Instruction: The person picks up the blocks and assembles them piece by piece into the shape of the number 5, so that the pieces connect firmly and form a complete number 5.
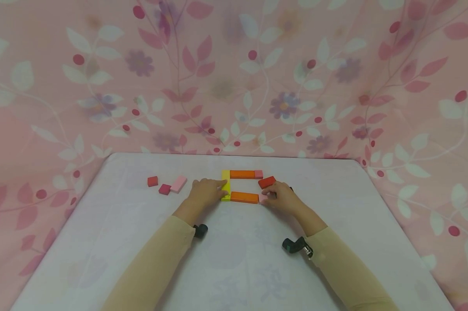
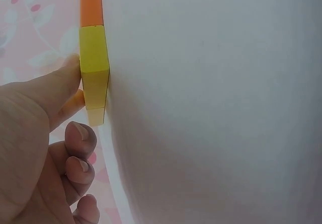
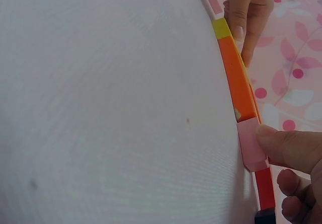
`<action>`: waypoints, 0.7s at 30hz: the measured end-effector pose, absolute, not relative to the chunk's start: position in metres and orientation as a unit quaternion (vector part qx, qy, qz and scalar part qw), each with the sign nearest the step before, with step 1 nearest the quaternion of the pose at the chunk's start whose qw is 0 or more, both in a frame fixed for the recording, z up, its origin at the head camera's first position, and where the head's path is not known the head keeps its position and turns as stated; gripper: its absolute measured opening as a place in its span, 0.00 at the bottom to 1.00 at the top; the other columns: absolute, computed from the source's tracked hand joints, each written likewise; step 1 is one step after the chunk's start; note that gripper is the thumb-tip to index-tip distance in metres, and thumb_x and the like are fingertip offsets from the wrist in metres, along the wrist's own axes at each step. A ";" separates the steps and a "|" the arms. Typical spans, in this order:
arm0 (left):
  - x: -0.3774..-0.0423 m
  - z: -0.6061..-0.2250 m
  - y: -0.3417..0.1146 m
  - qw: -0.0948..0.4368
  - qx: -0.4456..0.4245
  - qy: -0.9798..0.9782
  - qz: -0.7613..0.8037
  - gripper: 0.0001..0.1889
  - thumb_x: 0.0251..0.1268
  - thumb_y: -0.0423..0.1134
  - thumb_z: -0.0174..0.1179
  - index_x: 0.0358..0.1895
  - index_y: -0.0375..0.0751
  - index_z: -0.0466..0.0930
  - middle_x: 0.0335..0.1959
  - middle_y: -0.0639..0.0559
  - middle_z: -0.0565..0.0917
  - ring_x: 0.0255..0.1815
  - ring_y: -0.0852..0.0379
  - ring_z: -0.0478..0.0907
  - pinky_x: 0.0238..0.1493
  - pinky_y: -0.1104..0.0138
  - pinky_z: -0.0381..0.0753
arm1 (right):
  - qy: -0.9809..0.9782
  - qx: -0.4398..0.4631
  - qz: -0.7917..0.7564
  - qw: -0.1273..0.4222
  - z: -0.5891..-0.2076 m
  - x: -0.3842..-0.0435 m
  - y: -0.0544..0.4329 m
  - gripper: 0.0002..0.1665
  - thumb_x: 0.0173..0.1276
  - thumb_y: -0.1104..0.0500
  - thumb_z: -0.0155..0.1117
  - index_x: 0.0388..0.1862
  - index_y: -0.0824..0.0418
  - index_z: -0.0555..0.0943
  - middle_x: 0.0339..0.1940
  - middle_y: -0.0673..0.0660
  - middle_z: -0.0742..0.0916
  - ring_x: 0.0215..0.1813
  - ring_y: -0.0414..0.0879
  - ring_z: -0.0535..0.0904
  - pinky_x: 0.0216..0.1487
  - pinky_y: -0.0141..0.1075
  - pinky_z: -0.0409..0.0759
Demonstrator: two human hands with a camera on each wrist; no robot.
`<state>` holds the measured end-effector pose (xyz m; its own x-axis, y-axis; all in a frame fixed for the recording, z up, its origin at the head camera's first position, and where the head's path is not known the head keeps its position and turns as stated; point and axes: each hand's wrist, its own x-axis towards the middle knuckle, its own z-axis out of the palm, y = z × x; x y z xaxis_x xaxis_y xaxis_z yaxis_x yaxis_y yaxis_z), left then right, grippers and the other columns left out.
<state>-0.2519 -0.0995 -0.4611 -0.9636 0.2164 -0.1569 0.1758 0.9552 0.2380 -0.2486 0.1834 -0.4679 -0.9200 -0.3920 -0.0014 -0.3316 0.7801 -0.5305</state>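
On the white table, the thumb and index finger of my left hand [image 1: 206, 192] rest on an upright yellow strip [image 1: 226, 174] of blocks, its other fingers bent and touching nothing. Two orange blocks [image 1: 242, 174] extend rightward from the strip's ends, roughly parallel. A small pink block [image 1: 259, 174] adjoins the far orange one. My right hand [image 1: 283, 198] pinches another pink block [image 3: 251, 144] at the near orange block's right end; its thumb shows on the side, while the index finger's contact is partly hidden. A red block [image 1: 266, 182] lies tilted just beyond the right hand.
Left of the left hand lie a red block [image 1: 152, 181], a crimson block [image 1: 164, 189] and a pink block [image 1: 178, 184]. A dark block [image 3: 265, 216] sits close to the right hand, mostly hidden in the head view. Behind the table's far edge hangs a floral cloth [image 1: 226, 86].
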 end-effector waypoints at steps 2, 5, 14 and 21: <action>-0.252 -0.460 -0.099 0.090 0.100 0.984 0.114 0.28 0.71 0.59 0.57 0.72 0.63 0.71 0.66 0.48 0.78 0.62 0.42 0.75 0.56 0.49 0.67 | 0.942 -0.191 -0.270 0.058 -0.467 -0.249 0.183 0.16 0.62 0.56 0.76 0.49 0.59 0.87 0.41 0.53 0.83 0.45 0.51 0.73 0.46 0.42 0.71; -0.252 -0.460 -0.099 0.090 0.100 0.984 0.116 0.28 0.70 0.59 0.58 0.71 0.63 0.71 0.66 0.48 0.78 0.62 0.42 0.75 0.55 0.50 0.66 | 0.942 -0.192 -0.269 0.058 -0.467 -0.249 0.184 0.16 0.62 0.56 0.75 0.48 0.59 0.87 0.40 0.54 0.83 0.44 0.51 0.73 0.46 0.42 0.72; -0.253 -0.458 -0.099 0.097 0.098 0.984 0.111 0.28 0.71 0.60 0.57 0.72 0.63 0.71 0.66 0.48 0.78 0.62 0.42 0.75 0.59 0.47 0.66 | 0.941 -0.190 -0.272 0.062 -0.465 -0.249 0.184 0.16 0.63 0.56 0.75 0.48 0.59 0.87 0.40 0.53 0.82 0.44 0.51 0.72 0.45 0.41 0.72; -0.254 -0.460 -0.100 0.094 0.101 0.984 0.113 0.28 0.70 0.60 0.57 0.72 0.64 0.71 0.66 0.49 0.78 0.59 0.43 0.76 0.55 0.50 0.66 | 0.941 -0.174 -0.280 0.070 -0.462 -0.250 0.187 0.19 0.63 0.53 0.75 0.52 0.58 0.87 0.37 0.54 0.80 0.43 0.50 0.72 0.43 0.40 0.71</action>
